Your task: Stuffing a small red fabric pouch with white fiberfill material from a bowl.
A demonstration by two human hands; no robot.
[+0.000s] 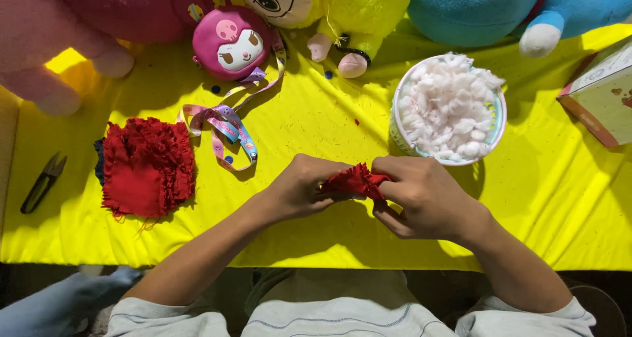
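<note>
Red fabric piece [355, 180] lies crosswise, pinched between your left hand [304, 187] and right hand [421, 195]; white basket [396, 127] holds cotton stuffing [449, 106].

A home craft corner. Plush toys [368, 7] line a yellow-covered tabletop [316, 119]. Stuffing fills a tub [449, 106] beside red fabric pieces [148, 168] and thread snips [42, 182].

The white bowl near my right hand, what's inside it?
The white bowl is heaped above its rim with fluffy white stuffing. The stuffing covers the bowl's inside completely, so whatever may lie beneath it cannot be seen.
</note>
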